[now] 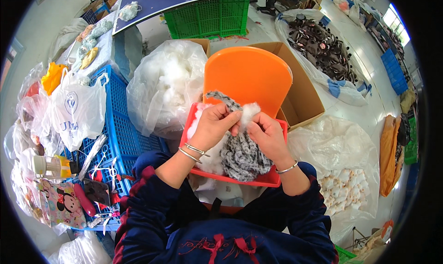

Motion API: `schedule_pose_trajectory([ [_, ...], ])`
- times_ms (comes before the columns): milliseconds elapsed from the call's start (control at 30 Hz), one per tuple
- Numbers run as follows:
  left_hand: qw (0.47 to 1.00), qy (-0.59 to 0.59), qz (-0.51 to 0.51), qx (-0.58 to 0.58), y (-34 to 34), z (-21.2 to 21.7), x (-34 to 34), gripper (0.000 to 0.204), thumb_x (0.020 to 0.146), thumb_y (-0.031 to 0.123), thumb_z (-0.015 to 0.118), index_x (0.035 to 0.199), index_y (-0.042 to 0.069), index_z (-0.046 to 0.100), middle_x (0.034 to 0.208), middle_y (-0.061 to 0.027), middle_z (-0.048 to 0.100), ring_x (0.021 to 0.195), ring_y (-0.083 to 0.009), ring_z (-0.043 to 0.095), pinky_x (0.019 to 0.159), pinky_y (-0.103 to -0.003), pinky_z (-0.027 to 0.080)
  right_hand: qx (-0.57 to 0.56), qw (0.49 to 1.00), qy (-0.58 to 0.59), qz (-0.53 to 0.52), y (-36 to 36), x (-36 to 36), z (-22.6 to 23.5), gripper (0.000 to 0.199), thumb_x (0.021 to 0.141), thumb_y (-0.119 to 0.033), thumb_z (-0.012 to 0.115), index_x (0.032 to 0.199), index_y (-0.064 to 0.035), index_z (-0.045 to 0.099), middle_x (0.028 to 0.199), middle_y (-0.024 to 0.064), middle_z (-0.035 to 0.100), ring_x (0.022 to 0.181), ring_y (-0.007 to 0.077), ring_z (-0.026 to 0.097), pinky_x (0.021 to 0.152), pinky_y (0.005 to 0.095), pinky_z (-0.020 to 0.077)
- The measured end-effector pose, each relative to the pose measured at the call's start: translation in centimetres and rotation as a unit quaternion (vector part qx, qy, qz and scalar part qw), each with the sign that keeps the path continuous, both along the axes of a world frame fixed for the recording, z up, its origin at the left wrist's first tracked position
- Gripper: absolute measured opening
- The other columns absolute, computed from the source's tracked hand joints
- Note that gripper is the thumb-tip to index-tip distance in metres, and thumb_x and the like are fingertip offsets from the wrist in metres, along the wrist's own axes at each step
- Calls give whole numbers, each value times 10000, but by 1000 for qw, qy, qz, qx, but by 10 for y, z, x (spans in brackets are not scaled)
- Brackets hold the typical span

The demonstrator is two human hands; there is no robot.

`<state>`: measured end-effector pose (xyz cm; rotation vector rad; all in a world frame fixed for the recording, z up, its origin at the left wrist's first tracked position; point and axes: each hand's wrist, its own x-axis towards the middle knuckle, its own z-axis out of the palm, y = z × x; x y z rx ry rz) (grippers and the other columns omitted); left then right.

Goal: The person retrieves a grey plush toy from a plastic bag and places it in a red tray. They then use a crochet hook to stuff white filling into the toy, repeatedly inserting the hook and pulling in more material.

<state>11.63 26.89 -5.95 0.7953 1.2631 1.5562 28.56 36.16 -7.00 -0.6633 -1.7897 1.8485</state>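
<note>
Two things are held, head view: the left hand (216, 124) pinches a grey knitted strip (226, 99); the right hand (269, 136) pinches a white stuffing tuft (250, 111) just beside it. I see both above a red tray (272, 179) bearing a grey knitted pile (244, 159).

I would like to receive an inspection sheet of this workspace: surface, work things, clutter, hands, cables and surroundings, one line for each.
Surface: red tray, in front of an orange chair back.
Work things: grey knitted pile and white fluff, both in the tray.
Clutter: blue crate at left, with scissors and a patterned pouch.
Hands: left hand pinches a grey knitted strip; right hand grips a white tuft.
Cables: nothing seen.
Surroundings: open cardboard box, translucent bag of fluff, green crate.
</note>
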Motion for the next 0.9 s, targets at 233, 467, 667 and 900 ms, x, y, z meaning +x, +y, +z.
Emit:
schedule_pose_trajectory([
  [233,996,45,13,-80,-1,3,-14,178,907,152,654,787,28,610,671,-38,629,578,-83,582,547,-230,457,121,991,-54,-10,9,0,7,166,915,-144,662,917,-1,579,716,13,576,641,55,510,569,236,418],
  [467,996,-10,62,-65,-1,5,-24,142,916,133,621,819,47,563,676,-44,608,554,-94,557,526,-225,420,347,933,-41,-84,12,17,30,130,871,-85,682,939,-13,598,754,73,602,632,144,568,582,274,458],
  [667,993,-81,53,-64,-3,9,-20,162,936,160,626,845,47,555,688,-44,598,575,-119,568,555,-246,450,419,905,-62,-51,16,8,24,142,860,-67,670,963,-9,591,867,120,604,738,280,615,642,345,489],
  [900,984,-166,44,-41,-2,9,-20,166,951,170,616,856,54,545,675,-57,598,573,-140,581,566,-261,468,421,902,-87,-48,15,10,25,129,858,-84,677,934,-23,593,832,122,611,748,299,621,642,368,487],
])
